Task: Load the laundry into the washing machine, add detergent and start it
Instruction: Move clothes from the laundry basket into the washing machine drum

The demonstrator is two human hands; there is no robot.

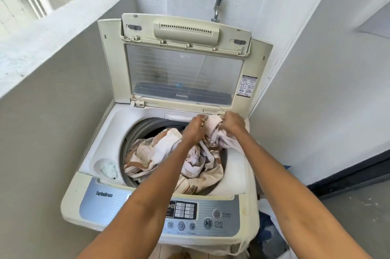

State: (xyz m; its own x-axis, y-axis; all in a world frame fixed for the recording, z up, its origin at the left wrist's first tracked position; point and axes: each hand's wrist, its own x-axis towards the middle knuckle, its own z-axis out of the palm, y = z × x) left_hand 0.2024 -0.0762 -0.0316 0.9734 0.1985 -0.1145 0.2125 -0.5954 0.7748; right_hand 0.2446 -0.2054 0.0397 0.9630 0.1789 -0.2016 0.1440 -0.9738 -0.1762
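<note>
A cream top-loading washing machine (73, 201) stands before me with its lid (181, 72) raised upright. A patterned white, brown and beige sheet (164, 153) fills the drum and spills over the right rim. My left hand (195, 126) and my right hand (233, 124) both grip a bunched part of that sheet at the drum's far right edge, close together. White detergent powder lies in the round tray (107, 169) at the left of the drum. The control panel (211, 216) with power and start buttons faces me.
A tap (217, 8) sticks out of the wall behind the lid. A low grey parapet wall (52, 68) runs along the left. White walls close in at the right. Blue and white cloth (268, 229) lies on the floor beside the machine's right side.
</note>
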